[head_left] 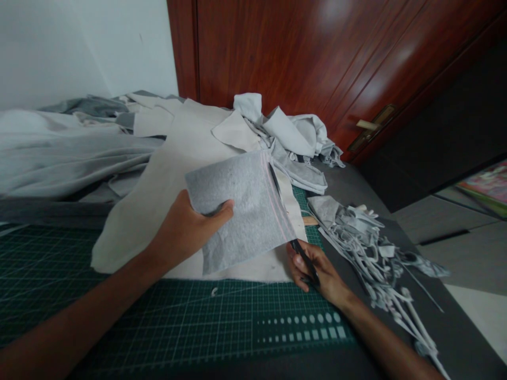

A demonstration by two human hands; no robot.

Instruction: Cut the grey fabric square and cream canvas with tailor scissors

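A roughly square piece of heathered grey cloth (241,206) with thin pale pink lines along its right edge is held up over a large cream fabric sheet (134,227). The left hand (190,221) is clamped on its left side, thumb pressed on the upper face and the other fingers hidden underneath. At the grey cloth's lower right corner, the right hand (312,266) is closed around the handles of a pair of black scissors (304,261); a dark blade shows along the cloth's right edge, but how far the blades are parted cannot be told.

Below the grey cloth and the cream sheet spreads a green gridded cutting mat (190,327), printed with rows of white circles and squares, with a small pale curled scrap (214,292) on it. Just right of the cloth, a flat light-wood strip (311,221) pokes out. Farther right, a tangled heap of grey and white fabric strips (368,253) lies on the dark grey bench (344,184). Beyond the cloth are crumpled pale grey and cream offcuts (297,134); to its left, a broad pile of whitish and grey fabric (59,163). Behind everything stands a glossy reddish-brown wooden door (269,58).
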